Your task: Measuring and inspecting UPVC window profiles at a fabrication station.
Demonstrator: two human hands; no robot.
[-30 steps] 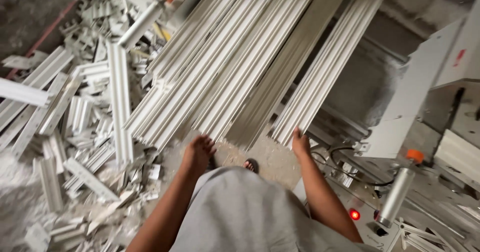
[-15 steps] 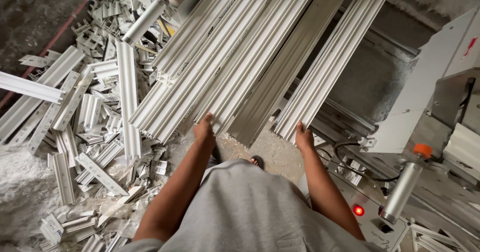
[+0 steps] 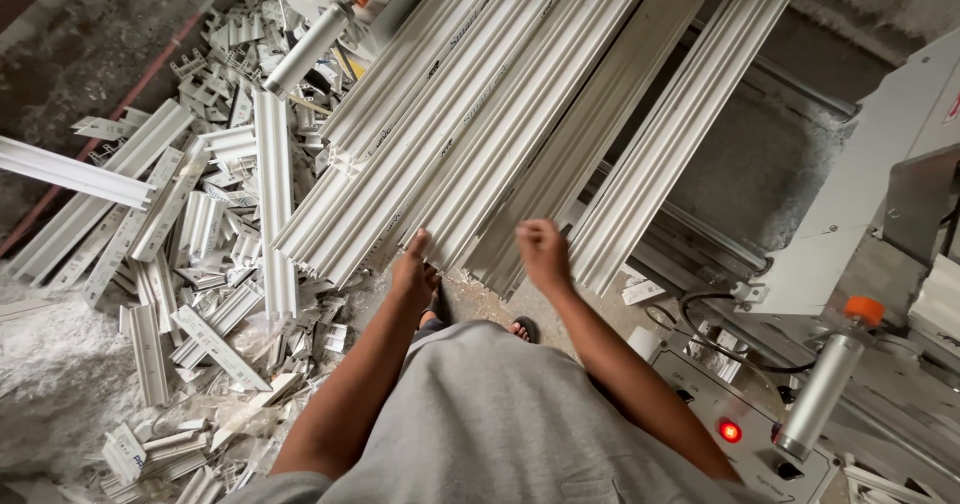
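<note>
Below both hands, dusty concrete floor (image 3: 90, 24) under white offcuts (image 3: 200, 254).

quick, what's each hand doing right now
Left hand: open, fingertips at the ends of the white profile strips, gripping nothing.
Right hand: loosely curled, empty, just off the strips.

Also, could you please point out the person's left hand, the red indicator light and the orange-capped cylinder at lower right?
left hand (image 3: 413, 274), head view, back of hand.
red indicator light (image 3: 730, 431), head view, glowing centre.
orange-capped cylinder (image 3: 822, 389), head view, metal body.

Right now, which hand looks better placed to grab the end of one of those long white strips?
Probably the left hand: its fingers touch the ends of the long white strips. The right hand hovers curled just short of them.
</note>
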